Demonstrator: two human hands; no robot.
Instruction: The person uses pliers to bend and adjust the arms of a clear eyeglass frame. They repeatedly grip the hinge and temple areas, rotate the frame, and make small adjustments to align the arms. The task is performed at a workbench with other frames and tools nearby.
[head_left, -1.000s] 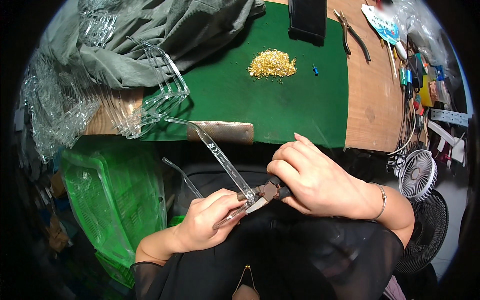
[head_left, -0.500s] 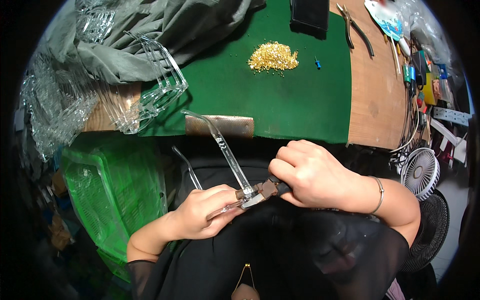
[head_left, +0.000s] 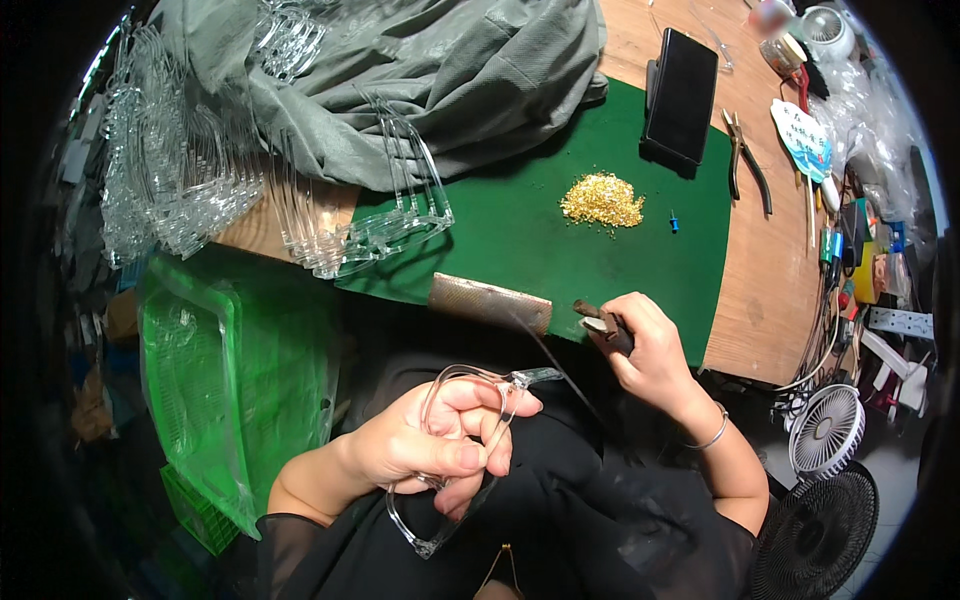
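My left hand [head_left: 425, 440] is closed around a clear plastic eyeglass frame [head_left: 520, 379] above my lap. Its hinge corner points right, and one temple reaches away, blurred. A rim hangs below my fingers. My right hand [head_left: 655, 350] grips a pair of pliers [head_left: 603, 324] by the bench edge, their jaws pointing left and apart from the frame. Between the hands, at the edge, is a worn metal-covered block [head_left: 490, 303]. A heap of small gold-coloured parts [head_left: 603, 201] lies on the green mat [head_left: 520, 215].
Several clear eyeglass frames [head_left: 385, 240] stand at the left beside a grey cloth [head_left: 400, 90]. A black phone-like slab [head_left: 682, 100], a blue push pin [head_left: 674, 222] and other pliers [head_left: 745, 165] lie farther back. A green crate [head_left: 240, 390] sits lower left; fans [head_left: 827, 432] stand at right.
The pliers in my right hand have come away from the frame's hinge, toward the bench edge. My left hand has turned the eyeglass frame. The whole view has shifted, too.
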